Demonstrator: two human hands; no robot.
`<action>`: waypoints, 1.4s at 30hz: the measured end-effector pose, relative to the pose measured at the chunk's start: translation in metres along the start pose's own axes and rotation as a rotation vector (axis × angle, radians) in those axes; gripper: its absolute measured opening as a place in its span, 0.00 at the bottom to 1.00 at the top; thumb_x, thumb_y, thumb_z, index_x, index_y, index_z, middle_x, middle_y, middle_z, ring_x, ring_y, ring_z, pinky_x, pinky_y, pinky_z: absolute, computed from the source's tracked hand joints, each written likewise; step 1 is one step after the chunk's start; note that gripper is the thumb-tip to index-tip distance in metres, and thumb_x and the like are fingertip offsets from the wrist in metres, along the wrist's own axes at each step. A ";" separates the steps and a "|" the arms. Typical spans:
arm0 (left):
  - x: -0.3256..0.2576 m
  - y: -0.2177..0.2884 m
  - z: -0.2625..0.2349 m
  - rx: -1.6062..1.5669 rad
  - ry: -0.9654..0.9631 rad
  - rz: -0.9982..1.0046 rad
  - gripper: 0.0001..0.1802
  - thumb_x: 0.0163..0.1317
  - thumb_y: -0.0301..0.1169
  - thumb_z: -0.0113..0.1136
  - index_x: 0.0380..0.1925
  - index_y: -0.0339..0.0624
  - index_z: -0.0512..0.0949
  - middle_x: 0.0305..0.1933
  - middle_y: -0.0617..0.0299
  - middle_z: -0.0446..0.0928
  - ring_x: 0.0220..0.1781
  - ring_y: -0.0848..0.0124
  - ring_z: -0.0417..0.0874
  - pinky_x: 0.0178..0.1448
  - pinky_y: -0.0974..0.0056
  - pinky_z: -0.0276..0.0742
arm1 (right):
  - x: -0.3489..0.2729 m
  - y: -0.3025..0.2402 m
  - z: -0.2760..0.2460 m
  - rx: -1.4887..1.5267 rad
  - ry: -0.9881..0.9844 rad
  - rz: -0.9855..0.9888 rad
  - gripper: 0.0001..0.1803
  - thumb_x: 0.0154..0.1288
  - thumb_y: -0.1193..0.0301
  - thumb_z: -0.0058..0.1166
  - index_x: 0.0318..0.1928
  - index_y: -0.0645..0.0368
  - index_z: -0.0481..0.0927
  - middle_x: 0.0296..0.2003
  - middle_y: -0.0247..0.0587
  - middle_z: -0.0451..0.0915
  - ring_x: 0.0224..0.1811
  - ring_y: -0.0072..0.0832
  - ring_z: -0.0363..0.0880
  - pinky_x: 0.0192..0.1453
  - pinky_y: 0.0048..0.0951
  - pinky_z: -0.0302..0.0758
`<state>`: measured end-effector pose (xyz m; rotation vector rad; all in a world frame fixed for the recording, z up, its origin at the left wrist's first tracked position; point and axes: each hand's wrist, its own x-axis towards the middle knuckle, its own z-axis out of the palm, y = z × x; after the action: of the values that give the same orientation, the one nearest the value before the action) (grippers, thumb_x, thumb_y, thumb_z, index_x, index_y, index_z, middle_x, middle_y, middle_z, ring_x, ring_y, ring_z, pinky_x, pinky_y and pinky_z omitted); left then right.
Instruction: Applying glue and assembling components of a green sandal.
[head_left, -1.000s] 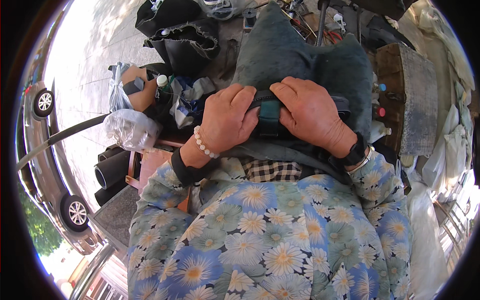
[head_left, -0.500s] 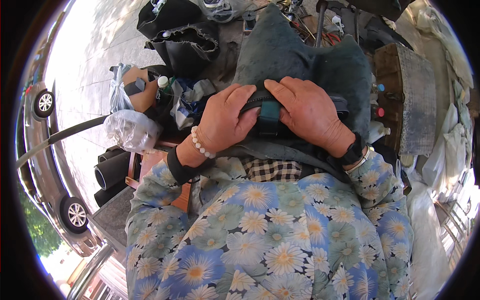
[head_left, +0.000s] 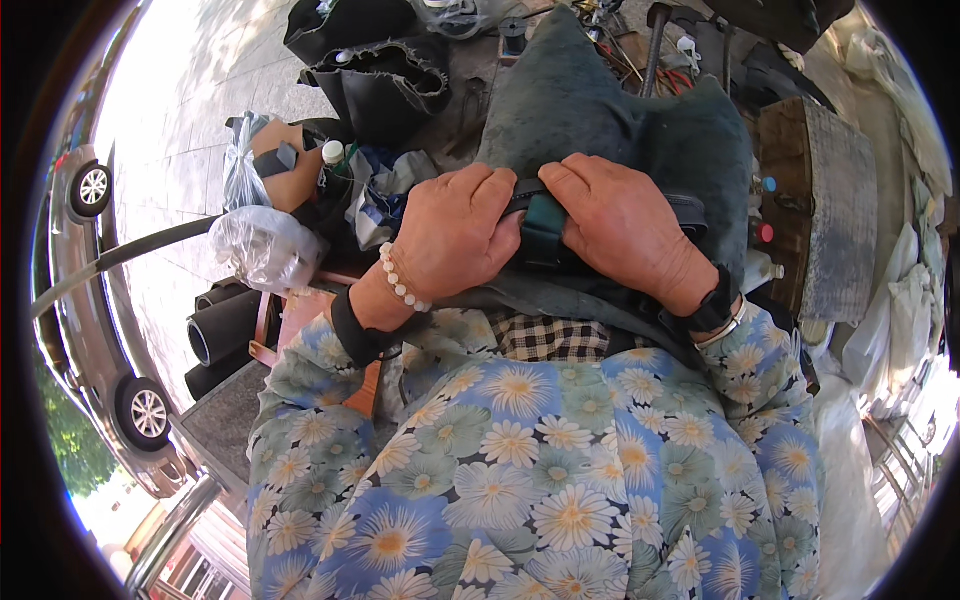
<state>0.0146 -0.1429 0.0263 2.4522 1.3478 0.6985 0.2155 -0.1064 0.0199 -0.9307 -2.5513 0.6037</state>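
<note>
A teal-and-black strap piece (head_left: pixel 541 228) is being gripped at centre frame, pressed against a dark grey-green padded item (head_left: pixel 600 120) that is filling the upper middle. The left hand (head_left: pixel 455 235) is being closed over its left end, fingers curled down on top; the right hand (head_left: pixel 625 225) is being clamped on the right end, thumb side tucked toward the teal part. The two hands are nearly being brought together, only the teal section showing between them (what lies under the palms cannot be told).

For the step in hand, steady even pressure from both sides is judged best, with the padded item kept braced against the lap so it is not being pushed away. The strap should be kept flat, not twisted.

At left of the frame, a clear plastic bag (head_left: pixel 262 245) and black rolled tubes (head_left: pixel 222 325) are lying clear of the work.
</note>
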 end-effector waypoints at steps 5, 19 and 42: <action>0.000 0.000 0.002 0.059 0.004 0.022 0.16 0.47 0.31 0.61 0.36 0.37 0.74 0.28 0.58 0.71 0.28 0.59 0.77 0.30 0.59 0.73 | -0.002 0.002 0.004 0.017 0.079 -0.054 0.21 0.44 0.74 0.58 0.43 0.61 0.73 0.33 0.40 0.73 0.37 0.37 0.75 0.42 0.34 0.74; -0.002 -0.004 0.007 -0.028 0.045 0.062 0.18 0.44 0.29 0.60 0.37 0.32 0.75 0.27 0.54 0.71 0.27 0.56 0.76 0.31 0.58 0.72 | -0.007 0.002 0.007 0.019 0.149 -0.072 0.26 0.41 0.75 0.59 0.46 0.62 0.73 0.34 0.41 0.75 0.37 0.37 0.76 0.42 0.34 0.74; -0.005 -0.010 -0.003 -0.735 -0.040 -0.320 0.15 0.57 0.31 0.59 0.40 0.31 0.75 0.31 0.57 0.76 0.30 0.68 0.76 0.35 0.68 0.70 | -0.008 0.003 0.003 0.028 0.105 -0.029 0.28 0.41 0.76 0.60 0.49 0.61 0.72 0.40 0.42 0.76 0.42 0.39 0.76 0.47 0.34 0.74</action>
<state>0.0040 -0.1416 0.0228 1.6270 1.1523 0.8609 0.2214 -0.1111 0.0145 -0.8905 -2.4529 0.5648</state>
